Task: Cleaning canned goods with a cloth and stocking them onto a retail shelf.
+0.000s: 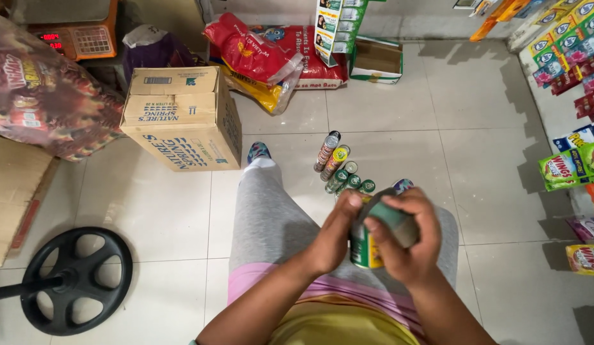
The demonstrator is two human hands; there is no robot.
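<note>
While I watch from the head camera, this is how I read the moment:

Left hand [332, 235]: wrapped round the side of a green and yellow can [364, 248], steadying it upright above my lap.
Right hand [405, 239]: pressed over the can's top, fingers closed on a dark green cloth [391, 217].
Step in hand: I judge I am wiping the can's lid.
Next move calls for: a firm left hold while the cloth turns round the rim.
Floor: a cluster of small cans [343, 169] stands on the tiles just past my knee, near a cardboard box [182, 121].
Hidden: the can's lid sits under the cloth, its label mostly behind fingers; whether it is clean I cannot tell.
</note>
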